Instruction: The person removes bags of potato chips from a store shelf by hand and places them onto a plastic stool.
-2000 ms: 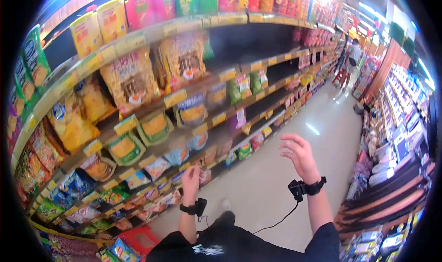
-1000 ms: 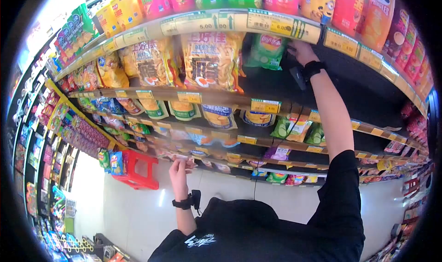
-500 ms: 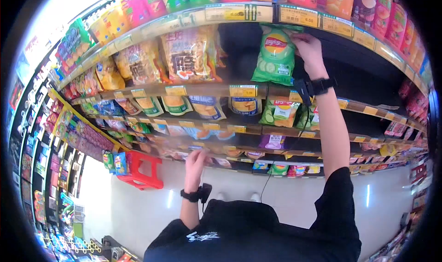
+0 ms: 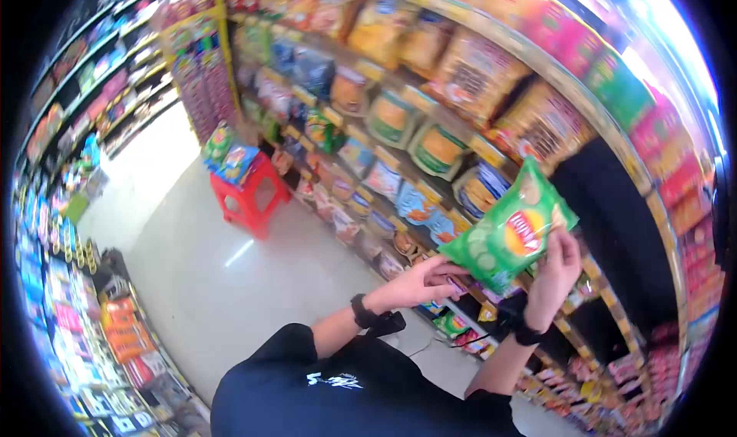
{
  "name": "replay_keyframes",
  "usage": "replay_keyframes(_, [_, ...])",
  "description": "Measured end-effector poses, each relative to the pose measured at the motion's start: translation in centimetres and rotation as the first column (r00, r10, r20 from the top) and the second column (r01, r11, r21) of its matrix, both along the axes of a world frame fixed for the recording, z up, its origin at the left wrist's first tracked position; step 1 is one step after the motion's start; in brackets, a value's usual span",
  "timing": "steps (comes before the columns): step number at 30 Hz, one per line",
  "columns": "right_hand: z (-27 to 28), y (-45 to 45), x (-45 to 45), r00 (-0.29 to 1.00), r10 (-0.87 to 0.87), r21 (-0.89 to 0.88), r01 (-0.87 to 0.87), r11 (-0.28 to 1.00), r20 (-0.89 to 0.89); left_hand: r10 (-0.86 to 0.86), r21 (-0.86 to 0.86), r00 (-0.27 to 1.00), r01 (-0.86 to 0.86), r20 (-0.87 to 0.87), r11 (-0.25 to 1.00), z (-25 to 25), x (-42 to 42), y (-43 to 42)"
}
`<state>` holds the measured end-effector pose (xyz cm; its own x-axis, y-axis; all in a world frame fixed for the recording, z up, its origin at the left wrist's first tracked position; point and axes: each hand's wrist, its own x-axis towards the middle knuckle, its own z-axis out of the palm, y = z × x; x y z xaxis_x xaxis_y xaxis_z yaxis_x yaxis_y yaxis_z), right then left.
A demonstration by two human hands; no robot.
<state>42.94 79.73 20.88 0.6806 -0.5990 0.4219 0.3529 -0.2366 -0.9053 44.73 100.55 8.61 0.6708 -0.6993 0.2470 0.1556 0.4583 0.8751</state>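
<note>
Right hand (image 4: 559, 260): thumb and fingers closed on the edge of the green chip bag (image 4: 499, 241). Left hand (image 4: 431, 281): fingers loosely curled at the bag's lower corner; contact cannot be told. Bag probably light, puffy, slippery, contents crushable; best pinched by an edge. Held tilted before the shelves (image 4: 411, 99).

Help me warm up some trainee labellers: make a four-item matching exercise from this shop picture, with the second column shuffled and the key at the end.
Column one
1. Green chip bag
2. Red stool
3. Dark shirt
4. Right hand

Column two
A. Bears white lettering
B. Shows a red-and-yellow logo
C. Grips a snack bag
D. Stands on the floor with packets on top

Pairs: 1-B, 2-D, 3-A, 4-C
</note>
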Motion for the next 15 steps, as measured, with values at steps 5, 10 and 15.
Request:
replay_keyframes(5, [-4.3,14.3,3.6,0.946,0.319,0.211,-0.301,0.93,-0.052,0.409,0.07,0.879,-0.405,-0.243,0.912,-3.2,0.4,11.9])
replay_keyframes(10, [-7.7,25.2,8.3,0.778,0.609,0.216,-0.575,0.789,-0.155,0.748,0.166,0.634,-0.73,-0.197,0.663,-5.0,0.2,23.9])
replay_keyframes(15, [-11.6,32.9,14.1,0.608,0.754,0.32,-0.683,0.656,-0.249,0.901,0.308,0.382,-0.849,-0.205,0.43,-7.9,1.0,31.5])
